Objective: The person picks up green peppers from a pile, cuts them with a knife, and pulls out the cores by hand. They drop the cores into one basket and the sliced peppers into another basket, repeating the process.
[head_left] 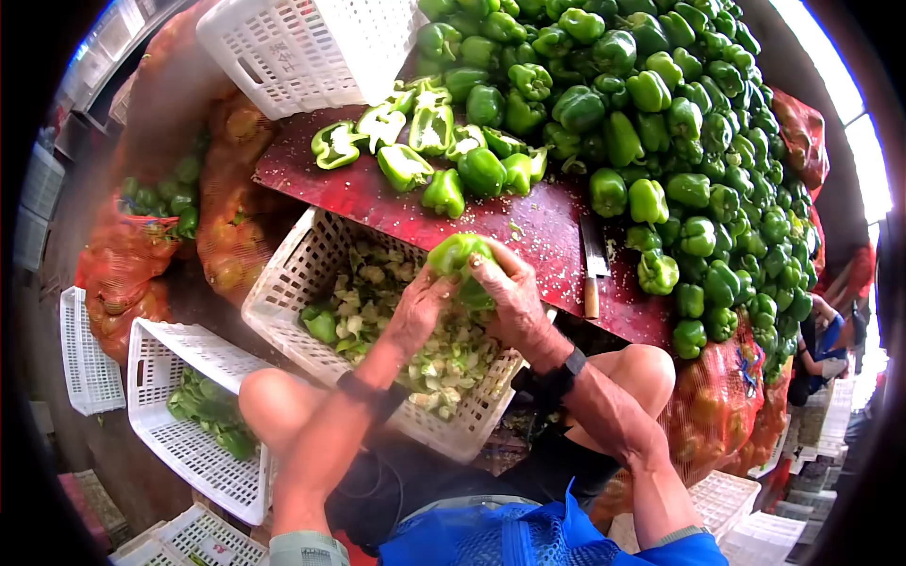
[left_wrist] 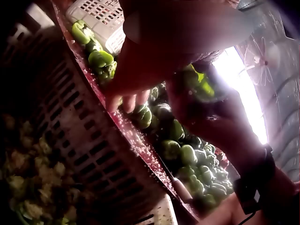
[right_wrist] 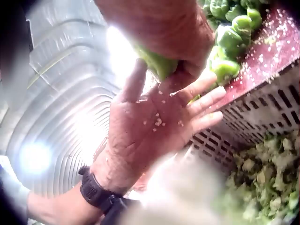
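Observation:
A green pepper (head_left: 460,253) is between the two hands above the crate of scraps. My right hand (head_left: 512,294) grips it with curled fingers; the right wrist view shows the pepper (right_wrist: 161,64) partly hidden behind that hand (right_wrist: 190,58). My left hand (head_left: 417,309) touches the pepper around the thumb. Its palm (right_wrist: 147,119) faces the right wrist camera, fingers straight and spread, with pale seeds stuck on it. In the left wrist view the pepper (left_wrist: 200,85) is mostly shadowed in the right hand.
Opened peppers (head_left: 404,168) and scattered seeds lie on the red board (head_left: 354,193). A knife (head_left: 593,264) rests at its right, beside a large pile of whole peppers (head_left: 698,189). Below stands the scrap crate (head_left: 283,274); another crate (head_left: 203,462) holds green pieces. Net bags (head_left: 713,401) stand around.

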The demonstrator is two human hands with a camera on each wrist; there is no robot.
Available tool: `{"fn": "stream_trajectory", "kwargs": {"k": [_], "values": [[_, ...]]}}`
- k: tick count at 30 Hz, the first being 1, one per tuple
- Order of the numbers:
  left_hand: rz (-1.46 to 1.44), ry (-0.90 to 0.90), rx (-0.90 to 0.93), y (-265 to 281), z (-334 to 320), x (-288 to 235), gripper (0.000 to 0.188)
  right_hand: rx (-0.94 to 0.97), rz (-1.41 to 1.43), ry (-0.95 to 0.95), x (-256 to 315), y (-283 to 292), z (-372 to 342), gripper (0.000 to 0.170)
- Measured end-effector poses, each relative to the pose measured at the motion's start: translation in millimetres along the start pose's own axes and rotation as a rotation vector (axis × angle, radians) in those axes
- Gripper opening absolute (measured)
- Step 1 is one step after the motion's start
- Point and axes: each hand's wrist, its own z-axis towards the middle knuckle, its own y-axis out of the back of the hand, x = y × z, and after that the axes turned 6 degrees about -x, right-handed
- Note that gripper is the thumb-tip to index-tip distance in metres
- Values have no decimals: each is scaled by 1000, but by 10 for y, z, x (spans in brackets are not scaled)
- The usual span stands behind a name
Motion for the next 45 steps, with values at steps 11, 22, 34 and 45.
{"fn": "stream_trajectory", "kwargs": {"k": [11, 22, 34, 45], "values": [[661, -154, -94, 261, 0, 232, 30, -141, -1452, 753, -824, 1184, 600, 53], [701, -845, 54, 711, -469, 862, 30, 318, -125, 71, 18, -1796, 154, 35], [1267, -413, 205, 627, -496, 28, 20, -156, -1419, 584, -511, -191, 1435, 38], [1268, -422, 153, 574, -419, -43, 19, 161, -1574, 316, -454, -39, 1533, 62]]}}
